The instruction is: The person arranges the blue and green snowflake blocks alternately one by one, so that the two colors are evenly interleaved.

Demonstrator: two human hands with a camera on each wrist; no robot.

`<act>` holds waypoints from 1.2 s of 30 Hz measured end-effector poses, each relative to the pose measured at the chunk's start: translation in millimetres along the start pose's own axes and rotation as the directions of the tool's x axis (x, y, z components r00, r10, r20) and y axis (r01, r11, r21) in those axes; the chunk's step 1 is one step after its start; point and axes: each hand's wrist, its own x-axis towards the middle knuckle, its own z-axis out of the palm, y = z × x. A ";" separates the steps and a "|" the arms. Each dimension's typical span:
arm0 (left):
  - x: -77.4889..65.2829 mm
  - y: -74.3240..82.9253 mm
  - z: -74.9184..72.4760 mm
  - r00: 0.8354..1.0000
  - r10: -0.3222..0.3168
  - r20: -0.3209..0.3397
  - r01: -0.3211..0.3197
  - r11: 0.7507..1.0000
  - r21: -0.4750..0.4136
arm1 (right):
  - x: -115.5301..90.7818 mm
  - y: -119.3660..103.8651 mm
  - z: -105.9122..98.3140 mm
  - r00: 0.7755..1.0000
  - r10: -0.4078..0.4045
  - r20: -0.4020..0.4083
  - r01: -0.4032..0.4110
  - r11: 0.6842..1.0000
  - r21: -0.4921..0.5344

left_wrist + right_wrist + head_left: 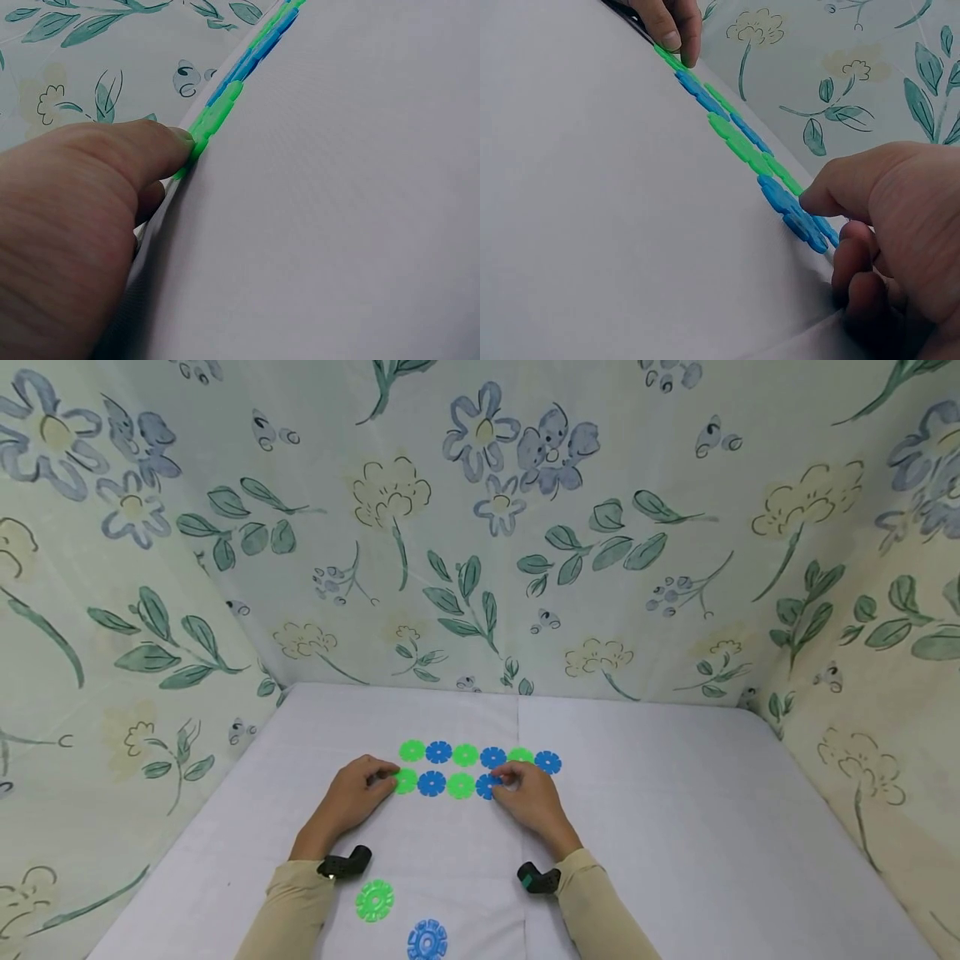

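Observation:
Notched plastic discs lie flat in two rows on the white cloth, green and blue by turns. At the left end of the front row, my left hand (351,797) pinches the edge of a green disc (407,782) with thumb and forefinger. My right hand (536,799) has its thumb and forefinger on a blue disc (485,787) at that row's right end and partly covers it. Between them lie a blue disc (431,784) and a green disc (461,786). Behind runs the back row, from a green disc (412,751) to a blue disc (548,762).
Closer to me, between the forearms, lie a loose green disc (374,901) and a loose blue disc (427,940). The white cloth (675,827) covers the table, with a crease running front to back. Floral fabric (480,568) walls the back and both sides.

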 end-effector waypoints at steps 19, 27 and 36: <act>-1.0 0.7 0.1 1.000 -0.011 0.008 0.011 1.000 0.015 | -2.9 -13.0 3.4 0.998 -0.021 0.059 0.015 0.995 0.101; -1.0 -0.5 -0.1 1.000 0.003 -0.007 -0.003 1.000 0.018 | -11.9 -43.0 4.9 0.979 -0.160 0.123 0.147 0.983 0.109; 0.2 -0.8 0.2 1.000 -0.007 -0.003 0.007 1.000 0.018 | -31.0 -78.8 11.8 0.933 -0.307 0.188 0.279 0.947 0.162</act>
